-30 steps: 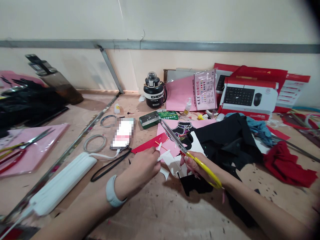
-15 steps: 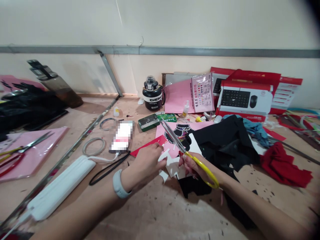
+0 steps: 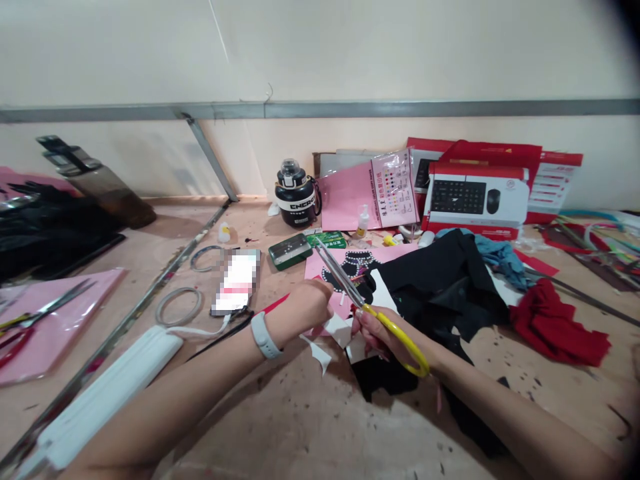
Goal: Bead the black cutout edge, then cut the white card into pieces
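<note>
My right hand (image 3: 387, 333) is closed round the yellow handles of a pair of scissors (image 3: 370, 307), whose long steel blades point up and left over a pink card with a beaded black shape (image 3: 350, 263). My left hand (image 3: 300, 310), with a white band on the wrist, is curled just left of the blades, above white paper pieces (image 3: 333, 337). What its fingers pinch is hidden. A red paper strip (image 3: 273, 305) runs under the left hand.
Black cloth (image 3: 445, 287) and red cloth (image 3: 555, 320) lie to the right. A phone (image 3: 235, 280), tape rings (image 3: 177, 305), a green tin (image 3: 290, 250), a black bottle (image 3: 296, 193) and a keyboard box (image 3: 475, 200) sit behind. A white power strip (image 3: 100, 393) lies at left.
My left hand has lifted and curled, moving up toward the scissor blades. The right hand with the scissors has shifted slightly left. The camera has tilted, so the scene sits lower.
</note>
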`<control>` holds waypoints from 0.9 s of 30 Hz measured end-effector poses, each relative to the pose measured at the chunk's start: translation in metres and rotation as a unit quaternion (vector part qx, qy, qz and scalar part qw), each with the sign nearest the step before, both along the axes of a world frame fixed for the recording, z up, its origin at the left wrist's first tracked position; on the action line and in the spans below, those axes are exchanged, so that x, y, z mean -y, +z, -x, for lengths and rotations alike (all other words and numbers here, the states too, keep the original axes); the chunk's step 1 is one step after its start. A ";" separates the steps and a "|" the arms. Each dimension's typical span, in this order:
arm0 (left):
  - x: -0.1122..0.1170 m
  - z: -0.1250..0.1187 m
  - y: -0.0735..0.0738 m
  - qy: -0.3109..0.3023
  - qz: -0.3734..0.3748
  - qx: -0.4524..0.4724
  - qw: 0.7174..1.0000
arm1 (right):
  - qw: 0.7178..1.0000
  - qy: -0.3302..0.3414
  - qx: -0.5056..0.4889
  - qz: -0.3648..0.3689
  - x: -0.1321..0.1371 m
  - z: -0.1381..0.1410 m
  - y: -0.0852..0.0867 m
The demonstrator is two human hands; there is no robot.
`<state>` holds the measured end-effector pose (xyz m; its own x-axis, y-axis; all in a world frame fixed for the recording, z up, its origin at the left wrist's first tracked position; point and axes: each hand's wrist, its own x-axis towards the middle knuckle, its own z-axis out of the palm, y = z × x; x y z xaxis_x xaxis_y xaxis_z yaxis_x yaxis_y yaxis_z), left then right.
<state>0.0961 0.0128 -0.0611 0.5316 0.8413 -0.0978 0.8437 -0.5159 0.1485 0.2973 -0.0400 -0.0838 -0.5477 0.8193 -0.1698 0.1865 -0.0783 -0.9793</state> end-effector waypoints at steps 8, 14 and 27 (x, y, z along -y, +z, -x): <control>0.015 0.033 0.056 -0.079 -0.042 0.160 0.983 | 0.995 -0.043 -0.078 0.044 0.002 0.004 0.001; 0.079 0.035 0.031 -0.249 -0.162 0.231 0.926 | 0.978 -0.027 -0.164 0.123 0.004 0.011 -0.008; 0.093 0.026 0.012 0.008 0.108 0.398 0.911 | 0.986 -0.125 -0.109 0.023 0.009 0.018 0.017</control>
<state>0.0703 -0.0797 -0.0487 0.4949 0.8560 0.1494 0.4319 -0.3915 0.8125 0.2790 -0.0491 -0.0673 -0.3576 0.9273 -0.1108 -0.0586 -0.1407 -0.9883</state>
